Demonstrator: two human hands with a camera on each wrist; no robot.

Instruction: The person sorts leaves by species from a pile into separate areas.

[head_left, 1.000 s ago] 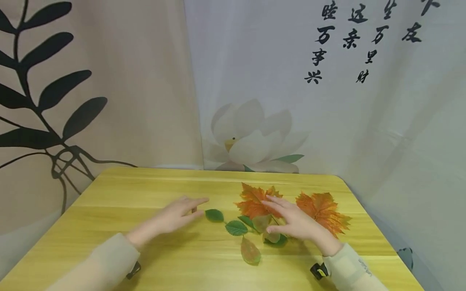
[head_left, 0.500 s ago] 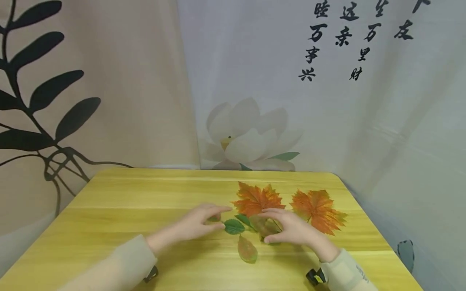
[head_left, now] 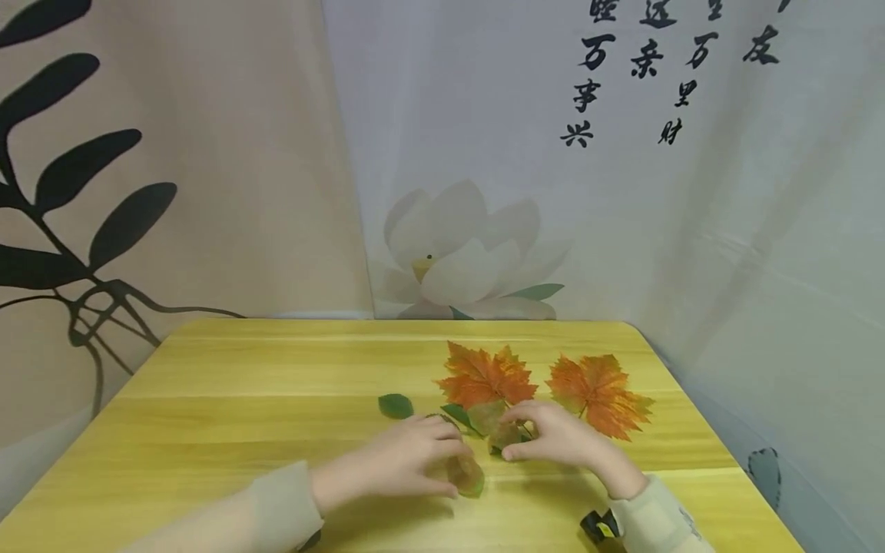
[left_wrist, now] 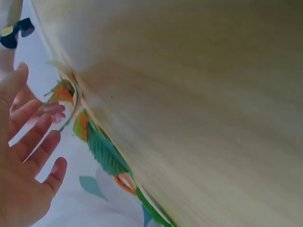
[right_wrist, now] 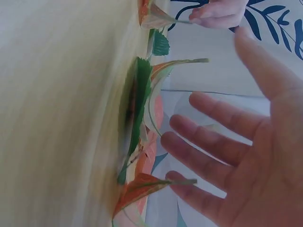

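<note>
My left hand (head_left: 408, 457) reaches over a green-and-orange leaf (head_left: 470, 478), fingers loosely bent and partly covering it; in the left wrist view no leaf lies in its grasp. A dark green leaf beneath that hand is mostly hidden. My right hand (head_left: 556, 434) hovers with relaxed, spread fingers beside a yellowish-green leaf (head_left: 486, 416) and a brownish-green leaf (head_left: 503, 435). Its palm and fingers (right_wrist: 213, 142) show bare in the right wrist view, near a curled leaf stem (right_wrist: 182, 182). Another green leaf (head_left: 459, 415) lies between the hands.
Two orange maple leaves (head_left: 487, 376) lie behind the hands, the other maple leaf (head_left: 601, 395) further right. A single green leaf (head_left: 396, 406) sits left of the group. The yellow wood-grain table (head_left: 242, 376) ends at a printed curtain (head_left: 276, 153).
My left hand has moved right and toward the near side, from the left green leaf to the green-and-orange leaf. My right hand came down slightly nearer the leaves, then stayed almost still.
</note>
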